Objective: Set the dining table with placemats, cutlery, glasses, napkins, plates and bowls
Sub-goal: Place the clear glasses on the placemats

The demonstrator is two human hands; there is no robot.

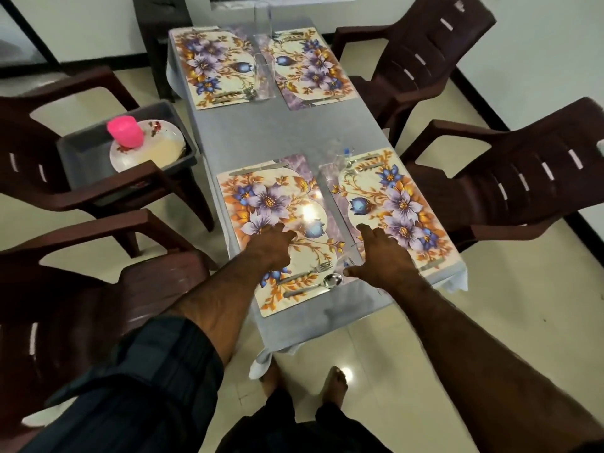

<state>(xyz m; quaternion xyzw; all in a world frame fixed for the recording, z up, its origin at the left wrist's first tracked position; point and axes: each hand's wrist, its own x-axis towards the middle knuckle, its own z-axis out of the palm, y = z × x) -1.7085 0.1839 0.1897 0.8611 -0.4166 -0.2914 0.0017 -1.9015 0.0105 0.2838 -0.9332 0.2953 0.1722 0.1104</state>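
Four floral placemats lie on the grey-clothed table (277,132). My left hand (271,245) rests on the near left placemat (277,204) with loosely curled fingers and holds nothing. A fork (307,273) and spoon (313,286) lie just below that hand. My right hand (382,256) curls round a clear glass (350,256) standing between the two near placemats. The near right placemat (398,204) has cutlery (362,166) at its far edge, with another clear glass (340,155) beside it. Two clear glasses (264,73) stand between the far placemats (212,63).
A grey bin (81,148) sits on the left chair (39,188) and holds stacked plates (163,145) and a pink cup (125,130). Dark brown plastic chairs (523,178) surround the table. My bare feet (333,384) stand at the table's near end.
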